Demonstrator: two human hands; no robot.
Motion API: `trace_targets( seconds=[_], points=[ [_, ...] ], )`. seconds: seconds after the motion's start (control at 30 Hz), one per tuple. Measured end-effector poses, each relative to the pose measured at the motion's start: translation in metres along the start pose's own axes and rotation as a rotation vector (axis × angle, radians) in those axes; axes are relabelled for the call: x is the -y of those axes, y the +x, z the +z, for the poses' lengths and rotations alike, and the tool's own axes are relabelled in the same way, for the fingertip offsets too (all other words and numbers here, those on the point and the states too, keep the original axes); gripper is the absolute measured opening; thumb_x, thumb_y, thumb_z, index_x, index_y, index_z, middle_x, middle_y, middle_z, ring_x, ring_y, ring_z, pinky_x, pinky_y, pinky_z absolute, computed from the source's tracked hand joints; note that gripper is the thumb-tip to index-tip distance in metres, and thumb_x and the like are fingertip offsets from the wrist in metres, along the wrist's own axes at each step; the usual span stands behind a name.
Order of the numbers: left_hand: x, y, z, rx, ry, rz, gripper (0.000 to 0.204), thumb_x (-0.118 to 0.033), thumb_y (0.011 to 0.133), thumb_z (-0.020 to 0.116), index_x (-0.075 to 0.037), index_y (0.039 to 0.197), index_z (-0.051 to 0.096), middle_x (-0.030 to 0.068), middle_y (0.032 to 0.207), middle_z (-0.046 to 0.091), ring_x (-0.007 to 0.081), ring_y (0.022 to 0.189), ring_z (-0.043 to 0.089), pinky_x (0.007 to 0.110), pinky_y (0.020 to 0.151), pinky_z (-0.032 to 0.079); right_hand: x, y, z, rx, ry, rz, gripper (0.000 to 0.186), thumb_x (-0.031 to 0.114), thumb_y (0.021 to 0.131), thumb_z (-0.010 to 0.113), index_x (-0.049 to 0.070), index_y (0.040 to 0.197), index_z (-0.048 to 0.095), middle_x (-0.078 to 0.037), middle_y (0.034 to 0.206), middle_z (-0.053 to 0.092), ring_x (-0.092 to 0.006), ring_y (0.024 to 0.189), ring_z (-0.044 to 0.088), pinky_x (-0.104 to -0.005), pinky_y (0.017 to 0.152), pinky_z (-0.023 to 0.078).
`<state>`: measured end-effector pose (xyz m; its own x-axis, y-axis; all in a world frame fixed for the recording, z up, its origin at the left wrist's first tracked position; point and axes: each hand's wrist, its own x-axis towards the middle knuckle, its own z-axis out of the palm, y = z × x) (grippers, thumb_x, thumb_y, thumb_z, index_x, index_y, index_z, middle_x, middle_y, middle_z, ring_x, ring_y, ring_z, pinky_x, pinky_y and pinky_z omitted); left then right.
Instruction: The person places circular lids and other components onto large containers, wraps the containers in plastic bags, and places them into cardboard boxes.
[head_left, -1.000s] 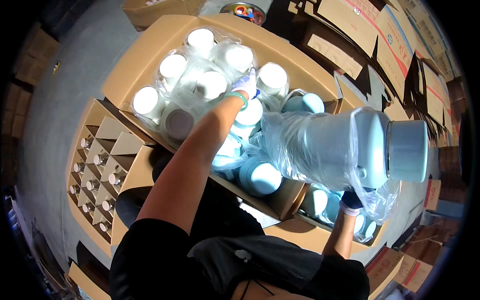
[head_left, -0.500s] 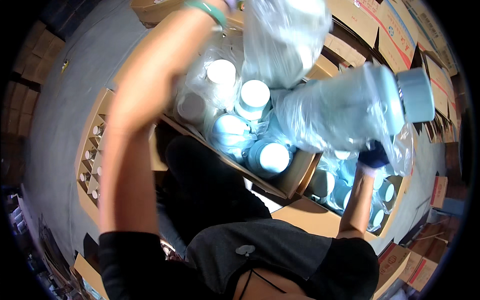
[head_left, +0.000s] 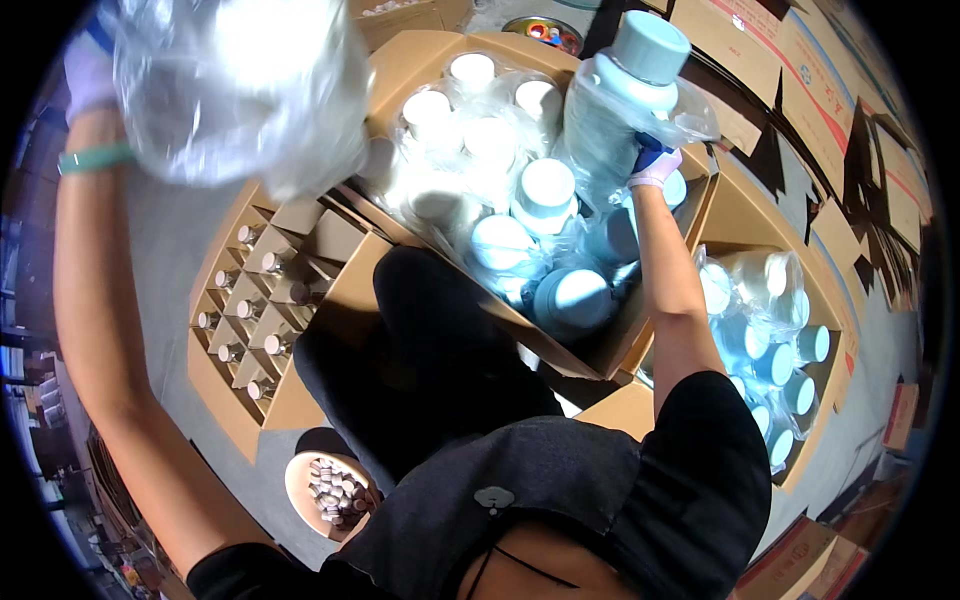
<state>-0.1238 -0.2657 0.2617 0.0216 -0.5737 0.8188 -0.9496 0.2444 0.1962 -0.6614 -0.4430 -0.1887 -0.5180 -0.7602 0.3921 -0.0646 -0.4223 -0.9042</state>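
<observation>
My left hand [head_left: 92, 75], gloved, is up at the far left, gripping a bulky clear plastic bag [head_left: 190, 110] with something pale and bottle-like in it; motion and glare blur it. My right hand [head_left: 655, 165], in a white and blue glove, is closed at the side of a light-blue bottle [head_left: 648, 50] in a loose clear bag. That bottle leans, cap up, over the far right part of the middle carton [head_left: 630, 345]. Inside the carton stand several bagged bottles, some with white caps [head_left: 548, 183], others light blue [head_left: 572, 300].
Left of my knees is a divided carton [head_left: 230, 420] of small bottles with metallic caps. A tub [head_left: 305, 495] of small caps stands below it. The right carton [head_left: 800, 465] holds several light-blue bottles. Flattened cartons [head_left: 810, 90] lie at far right, and a round tin [head_left: 545, 35] sits beyond.
My left hand has swung left with the bag, away from the middle carton. My right hand has moved up and left, turning the light-blue bottle from sideways to more upright.
</observation>
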Motion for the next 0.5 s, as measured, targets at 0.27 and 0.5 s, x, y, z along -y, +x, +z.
trace_targets(
  seconds=[0.27, 0.5],
  points=[
    [0.085, -0.09, -0.065, -0.069, 0.046, -0.444, 0.026, -0.023, 0.097, 0.057, -0.004, 0.113, 0.064, 0.0066, 0.104, 0.068, 0.0155, 0.092, 0.064, 0.027, 0.083, 0.05, -0.099, -0.026, -0.036, 0.058, -0.054, 0.183, 0.036, 0.028, 0.083, 0.066, 0.001, 0.108, 0.066, -0.008, 0.092, 0.069, -0.0222, 0.076, 0.062, -0.0321, 0.07, 0.049],
    [0.083, -0.145, -0.183, -0.06, -0.11, -0.467, 0.031, -0.027, 0.099, 0.056, -0.003, 0.119, 0.062, 0.0055, 0.109, 0.066, 0.014, 0.096, 0.062, 0.028, 0.088, 0.05, 0.024, -0.085, 0.055, 0.208, -0.617, 0.427, 0.061, 0.024, 0.077, 0.071, -0.006, 0.127, 0.055, -0.024, 0.119, 0.063, -0.0316, 0.112, 0.059, -0.0402, 0.094, 0.045]
  ],
)
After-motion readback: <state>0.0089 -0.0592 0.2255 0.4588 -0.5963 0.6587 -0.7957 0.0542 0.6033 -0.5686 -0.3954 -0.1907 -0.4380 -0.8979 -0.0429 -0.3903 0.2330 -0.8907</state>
